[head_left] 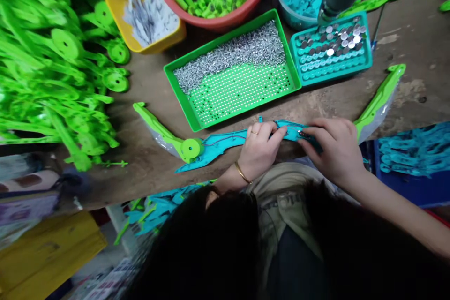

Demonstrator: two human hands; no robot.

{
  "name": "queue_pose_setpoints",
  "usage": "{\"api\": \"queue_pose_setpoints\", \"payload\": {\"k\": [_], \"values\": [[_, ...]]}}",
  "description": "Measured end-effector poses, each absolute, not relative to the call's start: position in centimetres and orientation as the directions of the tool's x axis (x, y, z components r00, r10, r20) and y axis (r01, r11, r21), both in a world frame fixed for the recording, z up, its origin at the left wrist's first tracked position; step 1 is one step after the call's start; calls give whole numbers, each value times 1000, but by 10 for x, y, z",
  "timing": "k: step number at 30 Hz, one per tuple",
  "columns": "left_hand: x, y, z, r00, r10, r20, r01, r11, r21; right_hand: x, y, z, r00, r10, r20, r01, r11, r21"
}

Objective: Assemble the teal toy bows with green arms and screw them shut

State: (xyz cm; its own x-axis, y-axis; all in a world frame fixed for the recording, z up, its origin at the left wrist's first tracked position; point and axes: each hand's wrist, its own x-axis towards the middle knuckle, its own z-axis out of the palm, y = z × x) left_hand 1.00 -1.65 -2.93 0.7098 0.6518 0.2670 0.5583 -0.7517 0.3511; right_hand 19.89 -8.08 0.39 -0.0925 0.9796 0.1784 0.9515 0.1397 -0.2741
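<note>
The work looks part-way. At nine o'clock, the left limb (160, 133) seems already joined under its green disc (191, 151) to the blue body (228, 143), which lies at the clock's centre, open, a thin wire showing. The person's left hand (260, 144) grips the body, fingers bent over it; the right hand (333, 146) pinches its right part, though whether a small piece is held too cannot be told. Toward two o'clock, the right limb's (378, 103) joint is hidden.

Counted: one yellow tub (164, 42) at ten, one red bowl (211, 22) and one green tray (242, 96) at eleven, one teal tray (335, 78) at one; two limbs, one body.
</note>
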Motion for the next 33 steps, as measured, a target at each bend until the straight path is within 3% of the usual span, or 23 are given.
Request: {"api": "queue_pose_setpoints", "payload": {"k": [5,9,15,21,28,33], "values": [[11,-17,-30,727,641,245,550,-758,350,199,-96,-6,-100,928,358,963,182,-201],[10,-17,-31,729,635,255,540,-762,357,197,-95,-15,-114,908,404,955,213,-208],[9,-17,-32,739,615,276,524,-782,339,203,-105,-5,-192,924,329,956,252,-148],[8,-15,-30,760,596,259,514,-795,322,200,-128,1,-84,991,102,977,102,-188],[8,-16,-29,772,588,242,510,-799,318,199,-127,-3,-64,961,270,980,112,-167],[9,-16,-31,763,591,261,503,-797,334,198,-137,-5,-53,983,178,975,89,-205]]}}
